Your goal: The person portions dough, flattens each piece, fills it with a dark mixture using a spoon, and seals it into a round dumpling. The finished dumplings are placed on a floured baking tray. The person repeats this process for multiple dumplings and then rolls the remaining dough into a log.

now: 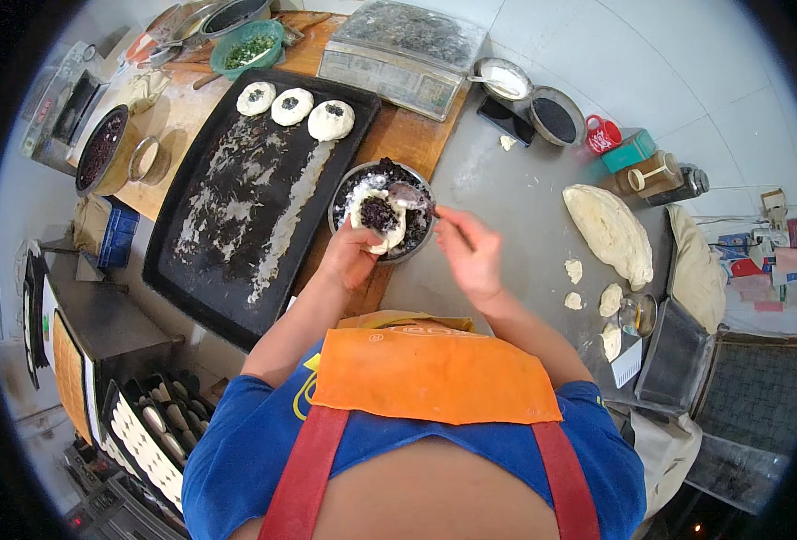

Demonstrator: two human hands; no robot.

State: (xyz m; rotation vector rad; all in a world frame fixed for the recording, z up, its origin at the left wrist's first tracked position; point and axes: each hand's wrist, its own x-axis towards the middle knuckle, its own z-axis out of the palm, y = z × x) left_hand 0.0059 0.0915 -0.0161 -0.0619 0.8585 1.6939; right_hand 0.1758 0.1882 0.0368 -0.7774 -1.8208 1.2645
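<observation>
My left hand [353,255] holds a flattened piece of dough [396,237] with dark filling in its middle, above a round metal bowl [427,244] of dark, crumbly filling. White powder lies on part of that filling. In my right hand [469,250] is a spoon [408,196], its bowl coated with filling and close to the dough's upper right edge. Beyond, three round filled buns [292,106] stand in a row at the far end of a black baking tray [270,243]. Dark filling shows at the top of each bun.
A scale [392,74] stands behind the bowl. On the metal worktop at right are a large dough piece [608,233], small dough pieces [573,271], a phone [506,121], a bowl of black seeds [556,119] and a red mug [602,133]. A green bowl [248,48] stands beyond the tray.
</observation>
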